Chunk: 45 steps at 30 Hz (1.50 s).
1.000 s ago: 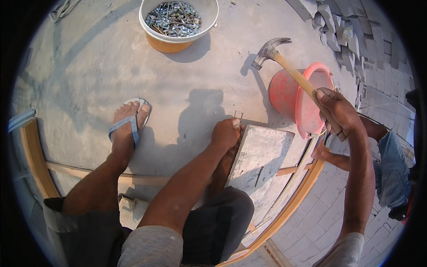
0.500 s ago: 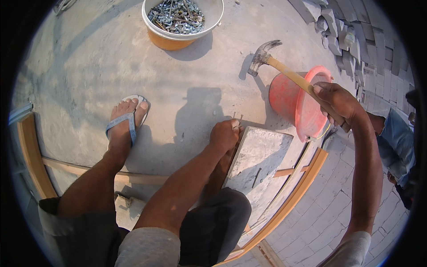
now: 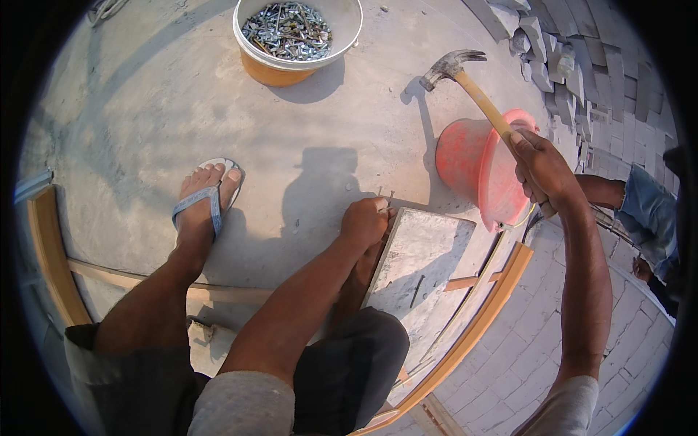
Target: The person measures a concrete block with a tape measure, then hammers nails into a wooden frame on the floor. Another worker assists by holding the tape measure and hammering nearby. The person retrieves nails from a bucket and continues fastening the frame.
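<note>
My right hand is wrapped round the wooden handle of a claw hammer, raised over the red bucket with its metal head pointing away from me. Lower and nearer the middle, my left hand is closed in a pinch at the far end of a dark wooden strip. Thin nails stick up by its fingertips. Beside that hand lies a pale, cement-stained board, with another nail on it.
A white-rimmed orange bucket full of metal fasteners stands at the far side. Wooden frame pieces curve along the near right. Grey blocks are heaped far right. Another person's arm shows at right. My sandalled foot rests left.
The hammer's head has risen and swung away from me, and my right hand has tilted with it. My left hand stays at the nails. More of the other person's arm shows.
</note>
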### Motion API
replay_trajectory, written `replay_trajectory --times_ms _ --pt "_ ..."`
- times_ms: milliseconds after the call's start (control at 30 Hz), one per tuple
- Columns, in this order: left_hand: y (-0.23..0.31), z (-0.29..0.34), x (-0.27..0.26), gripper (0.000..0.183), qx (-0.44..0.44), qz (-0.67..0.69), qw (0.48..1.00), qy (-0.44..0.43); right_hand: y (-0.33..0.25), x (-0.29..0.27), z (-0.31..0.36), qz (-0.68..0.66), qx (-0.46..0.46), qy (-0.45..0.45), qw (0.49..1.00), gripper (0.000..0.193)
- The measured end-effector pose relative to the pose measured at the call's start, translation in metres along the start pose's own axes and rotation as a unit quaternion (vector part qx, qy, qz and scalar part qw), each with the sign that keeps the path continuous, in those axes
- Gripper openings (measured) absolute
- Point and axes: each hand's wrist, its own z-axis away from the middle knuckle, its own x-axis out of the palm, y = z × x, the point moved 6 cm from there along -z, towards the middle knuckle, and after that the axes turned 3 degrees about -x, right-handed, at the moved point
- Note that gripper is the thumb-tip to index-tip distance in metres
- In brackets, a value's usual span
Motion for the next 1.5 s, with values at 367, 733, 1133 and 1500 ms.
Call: replay_trajectory --times_ms 367,733,1133,1500 --pt "0.0 0.003 0.0 0.021 0.004 -0.002 1.0 -0.001 -0.002 -0.001 0.004 0.09 -0.001 -0.056 0.994 0.043" --pt "-0.006 0.0 0.003 0.021 -0.013 -0.004 1.0 -0.001 0.018 0.018 0.009 0.182 0.003 -0.189 0.965 0.045" --pt "-0.005 0.004 0.004 0.019 -0.043 0.011 0.999 -0.016 0.018 0.034 0.025 0.173 0.022 -0.238 0.956 0.047" --pt "-0.001 0.006 0.001 0.018 -0.012 0.007 1.0 0.012 0.02 0.041 0.024 0.113 0.033 -0.163 0.98 0.044"
